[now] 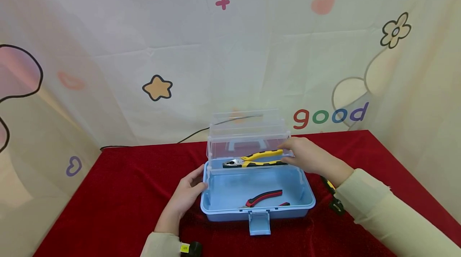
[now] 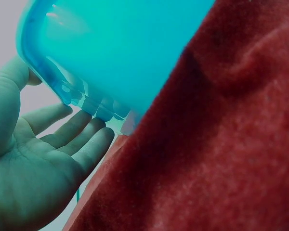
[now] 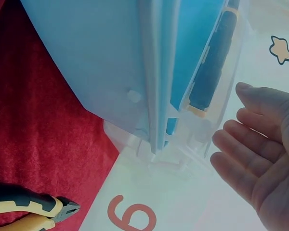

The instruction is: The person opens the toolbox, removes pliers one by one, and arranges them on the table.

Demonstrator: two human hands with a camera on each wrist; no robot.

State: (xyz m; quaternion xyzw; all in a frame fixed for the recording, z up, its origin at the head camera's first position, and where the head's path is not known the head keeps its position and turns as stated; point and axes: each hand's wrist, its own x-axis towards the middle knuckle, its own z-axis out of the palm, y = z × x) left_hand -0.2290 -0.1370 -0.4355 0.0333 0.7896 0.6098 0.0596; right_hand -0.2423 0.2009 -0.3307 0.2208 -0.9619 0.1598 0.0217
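Observation:
A light blue toolbox (image 1: 259, 181) stands on the red cloth, its clear lid (image 1: 248, 133) raised at the back. My left hand (image 1: 189, 189) grips its left side, thumb at the rim and fingers along the outer wall (image 2: 115, 48). Yellow-and-black pliers (image 1: 263, 155) lie in the clear upper tray, jaws pointing left. Beside their handle ends is my right hand (image 1: 306, 155); the right wrist view has its fingers (image 3: 245, 163) loosely extended, a little away from the black-and-yellow handle (image 3: 214, 62). Red-and-black pliers (image 1: 264, 197) rest on the box floor, partly hidden by the front wall.
Other yellow-and-black pliers (image 3: 43, 207) lie on the cloth right of the box, partly covered by the right sleeve in the head view. An unfastened latch (image 1: 259, 223) hangs at the front. Behind the table is a printed curtain (image 1: 180, 29), with a thin black cable (image 1: 194, 133) before it.

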